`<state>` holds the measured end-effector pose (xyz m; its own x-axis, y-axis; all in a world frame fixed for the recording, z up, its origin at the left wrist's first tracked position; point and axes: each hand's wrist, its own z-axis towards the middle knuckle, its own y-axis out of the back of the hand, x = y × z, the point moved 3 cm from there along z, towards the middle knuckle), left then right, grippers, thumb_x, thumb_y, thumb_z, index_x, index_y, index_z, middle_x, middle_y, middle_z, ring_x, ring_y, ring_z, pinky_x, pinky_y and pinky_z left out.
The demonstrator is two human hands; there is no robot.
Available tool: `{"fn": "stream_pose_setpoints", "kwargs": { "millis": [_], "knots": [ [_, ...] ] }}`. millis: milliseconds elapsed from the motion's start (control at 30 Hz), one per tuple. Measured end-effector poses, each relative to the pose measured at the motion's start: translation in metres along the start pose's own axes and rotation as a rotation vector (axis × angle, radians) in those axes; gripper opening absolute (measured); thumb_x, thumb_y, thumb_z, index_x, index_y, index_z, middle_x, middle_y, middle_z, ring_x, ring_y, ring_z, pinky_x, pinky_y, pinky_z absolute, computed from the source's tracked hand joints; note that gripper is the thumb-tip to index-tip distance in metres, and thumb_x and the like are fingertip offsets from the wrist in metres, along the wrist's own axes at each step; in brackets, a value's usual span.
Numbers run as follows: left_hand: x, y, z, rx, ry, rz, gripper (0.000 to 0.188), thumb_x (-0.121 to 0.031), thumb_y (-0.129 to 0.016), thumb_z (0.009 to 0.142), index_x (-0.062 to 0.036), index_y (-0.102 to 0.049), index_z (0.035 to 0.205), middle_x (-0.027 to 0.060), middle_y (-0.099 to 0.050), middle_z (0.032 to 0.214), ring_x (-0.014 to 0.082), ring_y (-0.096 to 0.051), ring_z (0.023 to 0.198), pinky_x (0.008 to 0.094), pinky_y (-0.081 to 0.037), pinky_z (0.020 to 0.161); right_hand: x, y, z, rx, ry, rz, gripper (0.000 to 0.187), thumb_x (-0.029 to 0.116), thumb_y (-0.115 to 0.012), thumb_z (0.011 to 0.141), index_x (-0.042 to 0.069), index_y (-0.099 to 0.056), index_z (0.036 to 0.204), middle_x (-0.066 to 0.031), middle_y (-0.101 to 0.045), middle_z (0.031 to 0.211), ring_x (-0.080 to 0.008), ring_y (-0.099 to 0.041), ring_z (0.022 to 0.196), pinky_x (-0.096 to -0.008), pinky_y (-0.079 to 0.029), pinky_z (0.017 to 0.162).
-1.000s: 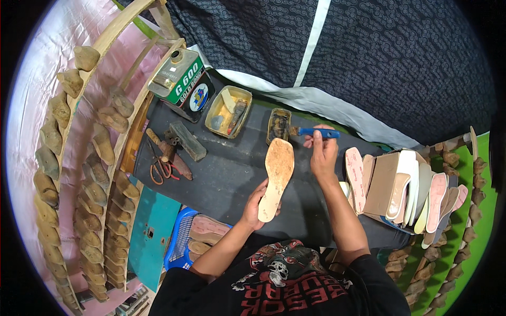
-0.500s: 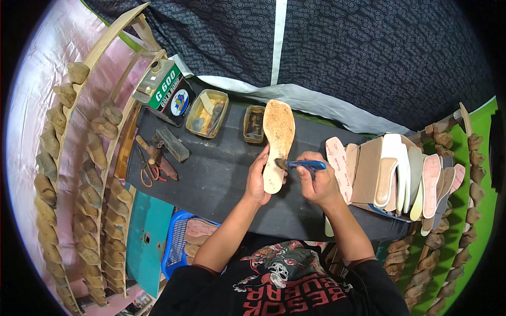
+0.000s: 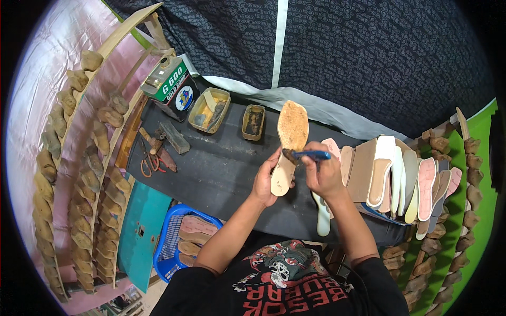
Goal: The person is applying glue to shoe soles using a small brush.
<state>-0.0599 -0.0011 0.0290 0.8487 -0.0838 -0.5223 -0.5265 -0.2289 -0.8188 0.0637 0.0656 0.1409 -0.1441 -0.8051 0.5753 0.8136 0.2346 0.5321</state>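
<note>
My left hand (image 3: pixel 267 180) grips a pale insole (image 3: pixel 293 129) near its narrow lower end and holds it up over the dark tabletop. The insole's wide upper part looks brown and coated, while its lower part is cream-coloured. In my right hand (image 3: pixel 326 174) is a brush with a blue handle (image 3: pixel 317 155). Its dark bristles rest on the insole's narrow middle, where the brown area meets the pale one. Beyond my hands stands a small rectangular tub (image 3: pixel 253 122) with dark residue inside.
At the left lie orange-handled scissors (image 3: pixel 149 167), a hammer (image 3: pixel 151 141) and a dark block (image 3: pixel 174 138). A second tub (image 3: pixel 210 109) and a metal can (image 3: pixel 171 87) stand behind. Upright insoles crowd a cardboard box (image 3: pixel 360 171) at right. A blue basket (image 3: pixel 167 242) and shoe-last racks flank me.
The brush has moved up the insole toward the brown area. The insole has shifted slightly right and tilted. My view has shifted a little, showing more of the basket.
</note>
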Motion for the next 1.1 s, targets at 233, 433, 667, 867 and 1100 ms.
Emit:
{"fn": "stream_pose_setpoints", "kwargs": {
  "millis": [233,433,667,867,1100],
  "knots": [
    [-0.015,-0.005,0.005,-0.052,-0.009,-0.067,0.057,-0.035,-0.038,0.099,-0.0172,-0.035,0.154,0.0074,-0.063,0.115,0.0223,-0.066,0.086,0.0405,-0.057,0.069,0.010,-0.005,0.006,0.115,0.172,0.026,0.020,0.006,-0.070,0.088,-0.001,-0.059,0.104,-0.0168,-0.067,0.090,-0.0372,-0.068,0.079,-0.0425,-0.055,0.075],
    [-0.018,-0.002,0.011,0.184,0.039,-0.078,0.050,-0.031,-0.038,0.100,-0.0209,-0.044,0.149,0.0063,-0.065,0.117,0.0215,-0.066,0.087,0.0393,-0.055,0.066,0.003,0.006,0.023,-0.014,0.025,-0.134,0.018,0.004,-0.068,0.087,0.000,-0.058,0.101,-0.0155,-0.065,0.087,-0.0358,-0.066,0.074,-0.0430,-0.053,0.071],
    [-0.016,0.001,0.027,0.023,0.096,0.033,0.048,-0.041,-0.040,0.101,-0.0211,-0.050,0.144,0.0031,-0.065,0.118,0.0183,-0.066,0.091,0.0367,-0.054,0.066,0.001,-0.009,0.010,0.089,0.038,-0.029,0.017,0.010,-0.068,0.089,0.001,-0.056,0.099,-0.0167,-0.063,0.083,-0.0377,-0.064,0.073,-0.0442,-0.052,0.069],
    [-0.011,0.002,0.033,0.243,0.183,-0.074,0.046,-0.038,-0.038,0.100,-0.0148,-0.055,0.137,0.0056,-0.063,0.124,0.0198,-0.065,0.098,0.0363,-0.055,0.073,-0.019,0.004,0.009,-0.084,-0.143,-0.113,0.014,0.007,-0.065,0.090,0.001,-0.056,0.100,-0.0176,-0.064,0.086,-0.0385,-0.064,0.073,-0.0439,-0.052,0.069],
    [-0.007,-0.013,0.039,0.042,0.125,-0.018,0.053,-0.032,-0.038,0.100,-0.0125,-0.047,0.148,0.0054,-0.061,0.134,0.0204,-0.062,0.116,0.0353,-0.050,0.102,-0.007,-0.005,-0.004,-0.007,-0.008,-0.079,0.015,0.009,-0.064,0.093,-0.002,-0.057,0.101,-0.0165,-0.066,0.090,-0.0345,-0.066,0.076,-0.0403,-0.053,0.069]
  ]
}}
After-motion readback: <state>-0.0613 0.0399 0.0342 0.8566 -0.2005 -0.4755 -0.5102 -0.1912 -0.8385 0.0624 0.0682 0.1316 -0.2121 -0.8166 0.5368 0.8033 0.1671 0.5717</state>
